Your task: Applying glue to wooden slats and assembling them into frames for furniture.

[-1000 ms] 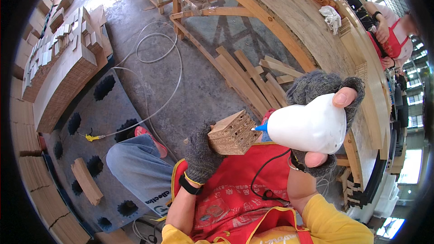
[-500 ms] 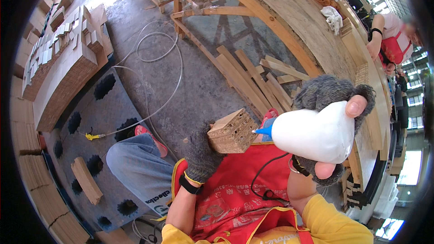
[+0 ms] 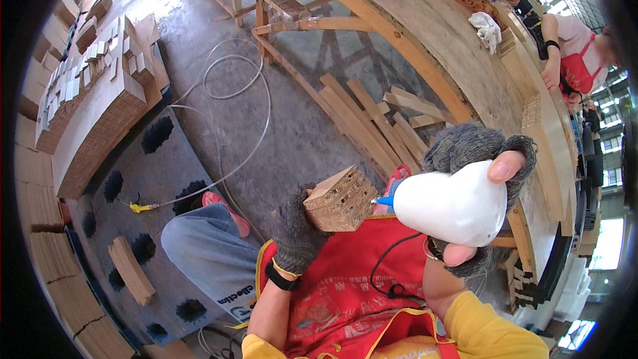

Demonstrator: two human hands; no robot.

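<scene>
In my left hand (image 3: 297,234), which wears a dark grey glove, is a stack of particleboard pieces (image 3: 345,205). Several small dark holes show in the stack's end face, turned toward the right. My right hand (image 3: 475,153), gloved with bare fingertips, is wrapped round a white squeeze bottle (image 3: 452,203) lying on its side. The bottle's blue nozzle (image 3: 387,201) points left, its tip at or very close to the right edge of the holed face; whether it touches I cannot tell.
A wooden workbench (image 3: 425,20) curves along the right, with loose wood strips (image 3: 372,119) under it. Stacked boards (image 3: 100,133) stand at left beside a dark pallet (image 3: 179,226) bearing a small board bundle (image 3: 131,270). An air hose (image 3: 266,119) loops across the floor. Co-workers stand far right.
The bottle has moved slightly left and down, bringing its nozzle nearer the stack's right edge. The stack in my left hand has shifted a little lower. Both grips stay the same.
</scene>
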